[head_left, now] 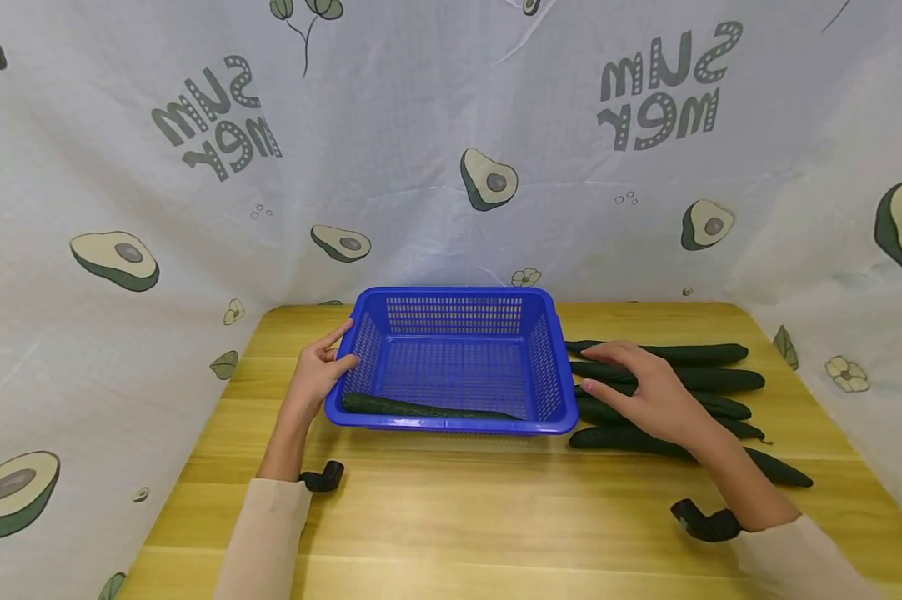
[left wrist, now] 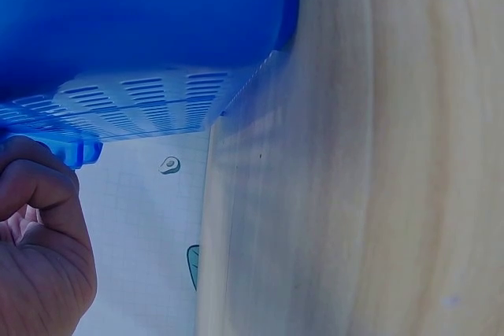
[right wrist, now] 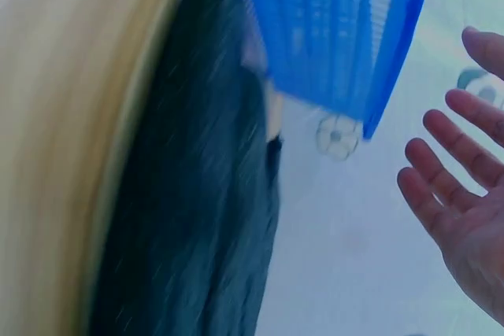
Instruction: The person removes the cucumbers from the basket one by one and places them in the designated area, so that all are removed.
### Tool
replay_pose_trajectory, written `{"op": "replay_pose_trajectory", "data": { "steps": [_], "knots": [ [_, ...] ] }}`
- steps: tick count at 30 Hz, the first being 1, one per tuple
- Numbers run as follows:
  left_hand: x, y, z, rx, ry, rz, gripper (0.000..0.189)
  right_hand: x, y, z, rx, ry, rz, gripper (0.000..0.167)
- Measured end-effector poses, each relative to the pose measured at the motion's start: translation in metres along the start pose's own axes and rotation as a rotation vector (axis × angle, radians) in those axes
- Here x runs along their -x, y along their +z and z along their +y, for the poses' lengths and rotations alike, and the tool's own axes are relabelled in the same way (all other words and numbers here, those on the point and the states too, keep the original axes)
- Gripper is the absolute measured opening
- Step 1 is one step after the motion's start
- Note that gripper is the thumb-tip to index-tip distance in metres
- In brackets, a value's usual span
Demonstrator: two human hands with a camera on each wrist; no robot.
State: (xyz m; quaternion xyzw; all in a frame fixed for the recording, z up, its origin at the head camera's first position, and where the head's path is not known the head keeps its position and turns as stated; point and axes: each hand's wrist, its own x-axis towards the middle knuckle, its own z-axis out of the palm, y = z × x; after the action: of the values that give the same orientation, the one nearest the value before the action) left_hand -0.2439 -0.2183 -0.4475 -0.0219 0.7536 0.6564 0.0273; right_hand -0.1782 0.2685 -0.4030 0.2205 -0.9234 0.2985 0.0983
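Observation:
My left hand grips the left rim of a blue perforated plastic basket, thumb over the edge and fingers on the outer side. Inside, one long dark green cucumber lies along the near wall. To the right of the basket, several more cucumbers lie side by side on the table, roughly crosswise. Over their left ends hovers my right hand, fingers spread and holding nothing, thumb close to the basket's right wall. The right wrist view shows that palm with loose fingers, beside a blurred near cucumber.
A light wooden table carries everything. Behind it and along both sides hangs a pale cloth printed with avocados, meeting the table's back edge. The frontmost cucumber reaches toward the right, under my right wrist.

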Motion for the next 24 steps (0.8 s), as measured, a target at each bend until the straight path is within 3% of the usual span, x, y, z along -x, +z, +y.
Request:
{"op": "replay_pose_trajectory", "data": {
  "steps": [8, 16, 24],
  "knots": [
    [-0.001, -0.001, 0.000, -0.011, -0.016, -0.001, 0.072, -0.032, 0.022, -0.027, -0.068, -0.008, -0.120, 0.052],
    [-0.001, 0.003, 0.002, -0.022, 0.003, -0.011, 0.071, -0.053, 0.050, -0.043, -0.130, -0.097, -0.191, 0.049],
    [0.001, 0.000, 0.001, -0.026, -0.005, 0.000, 0.071, -0.076, 0.073, -0.066, -0.180, -0.115, -0.298, 0.051]
  ]
}}
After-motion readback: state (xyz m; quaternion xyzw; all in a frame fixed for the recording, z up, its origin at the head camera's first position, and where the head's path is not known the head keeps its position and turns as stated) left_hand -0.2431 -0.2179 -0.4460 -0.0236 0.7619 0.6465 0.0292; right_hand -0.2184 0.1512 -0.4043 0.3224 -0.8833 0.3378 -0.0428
